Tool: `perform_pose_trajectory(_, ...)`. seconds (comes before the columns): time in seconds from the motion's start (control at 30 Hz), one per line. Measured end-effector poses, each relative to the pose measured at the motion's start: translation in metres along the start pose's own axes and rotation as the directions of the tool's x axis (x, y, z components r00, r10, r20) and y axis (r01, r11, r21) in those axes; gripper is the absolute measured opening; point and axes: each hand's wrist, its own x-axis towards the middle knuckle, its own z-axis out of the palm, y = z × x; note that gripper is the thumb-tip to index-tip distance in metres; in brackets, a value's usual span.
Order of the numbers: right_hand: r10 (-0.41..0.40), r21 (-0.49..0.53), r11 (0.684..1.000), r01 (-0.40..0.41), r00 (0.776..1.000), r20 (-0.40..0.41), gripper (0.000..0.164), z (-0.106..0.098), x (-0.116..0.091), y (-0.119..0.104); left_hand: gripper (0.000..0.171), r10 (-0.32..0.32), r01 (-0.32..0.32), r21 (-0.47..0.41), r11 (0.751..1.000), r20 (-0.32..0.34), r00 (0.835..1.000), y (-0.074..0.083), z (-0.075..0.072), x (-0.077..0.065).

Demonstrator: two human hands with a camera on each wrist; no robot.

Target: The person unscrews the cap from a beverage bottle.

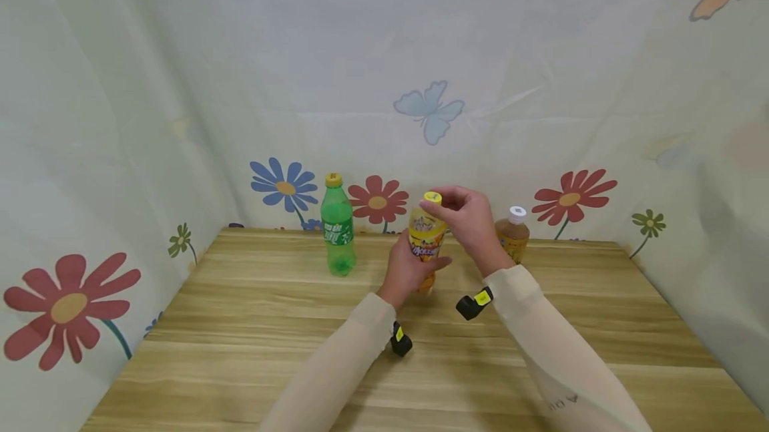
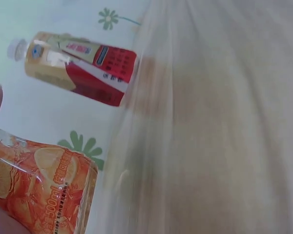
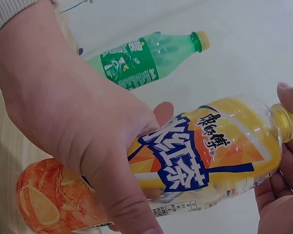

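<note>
An iced-tea bottle with a yellow and orange label is held upright in the middle of the table. My left hand wraps round its lower half; in the right wrist view the thumb lies across the label. At the top, the fingers and thumb of my right hand pinch the yellow cap. The cap still sits at the bottle's mouth. In the left wrist view the bottle's orange base shows printed fruit slices. Whether that base touches the table, I cannot tell.
Left of my hands stands a green soda bottle with a yellow cap. Behind my right wrist is a white-capped bottle, partly hidden; its label is red and cream. A flower-print curtain borders the wooden table.
</note>
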Motion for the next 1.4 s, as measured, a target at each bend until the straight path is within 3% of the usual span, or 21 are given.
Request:
perform_pose_trajectory(0.6,-0.027,-0.016,0.999,0.028,0.998,0.060,0.043,-0.004,-0.032,-0.024,0.071,0.014,-0.017,0.026,1.000,0.101,0.995,0.020,-0.015,-0.038)
perform_pose_trajectory(0.87,-0.027,-0.016,0.999,0.028,0.996,0.085,0.038,-0.007,-0.044,-0.034,0.068,0.041,-0.039,-0.020,0.999,0.172,0.984,0.025,-0.023,-0.051)
perform_pose_trajectory(1.13,-0.065,-0.040,0.997,0.068,0.995,0.079,0.034,-0.007,-0.055,-0.042,0.068,0.016,-0.010,-0.023,1.000,0.269,0.963,0.025,-0.035,-0.057)
perform_pose_trajectory(1.4,-0.087,-0.009,0.996,0.088,0.992,0.096,0.031,-0.006,-0.066,-0.049,0.060,0.025,-0.014,-0.032,0.999,0.376,0.926,0.034,-0.041,-0.064)
